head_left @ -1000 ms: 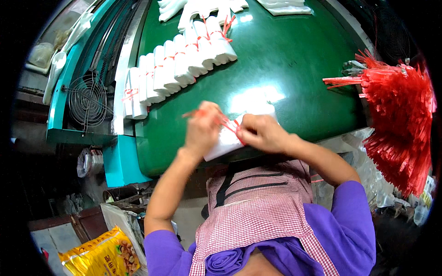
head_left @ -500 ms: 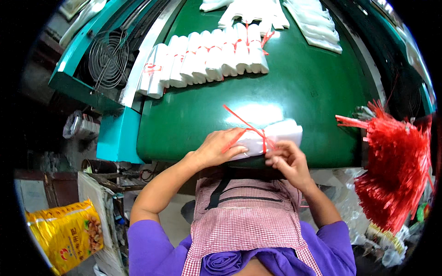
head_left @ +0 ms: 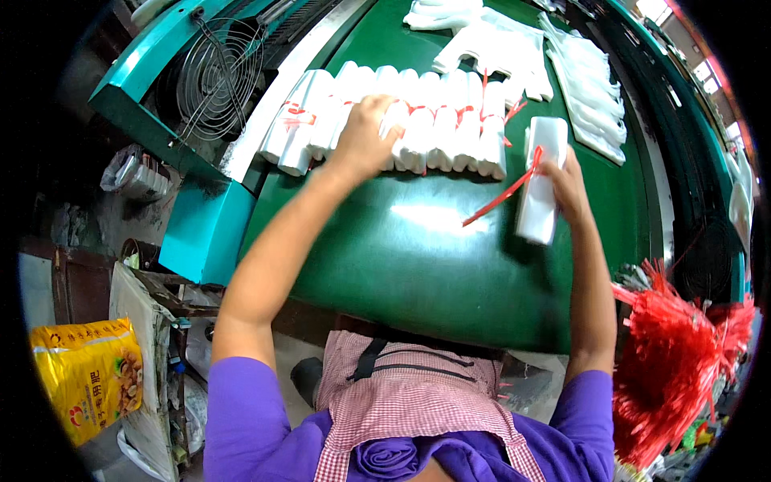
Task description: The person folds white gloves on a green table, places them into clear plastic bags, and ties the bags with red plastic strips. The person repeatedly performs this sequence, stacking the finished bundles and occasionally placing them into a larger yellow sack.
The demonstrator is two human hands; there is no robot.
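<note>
My right hand (head_left: 567, 186) grips a folded bundle of white plastic bags (head_left: 536, 213) by its right side, upended above the right part of the green belt. A red tie is wound around this bundle's middle, and its loose tail hangs to the lower left. My left hand (head_left: 368, 138) reaches onto a row of similar tied bundles (head_left: 446, 132), its fingers bent over one of them. Part of the row under that hand is hidden. These bundles lie side by side, each banded with red ties.
Loose white bags (head_left: 502, 48) lie at the far end of the green belt (head_left: 377, 265), with another stack (head_left: 586, 88) to their right. A big bunch of red strips (head_left: 666, 369) hangs at the right. A turquoise machine frame (head_left: 207, 233) and yellow bag (head_left: 88, 377) are at the left.
The tied bundle has gone from the belt's near edge up to the right, turned upright in my right hand. My left hand has let it go and moved up to the row.
</note>
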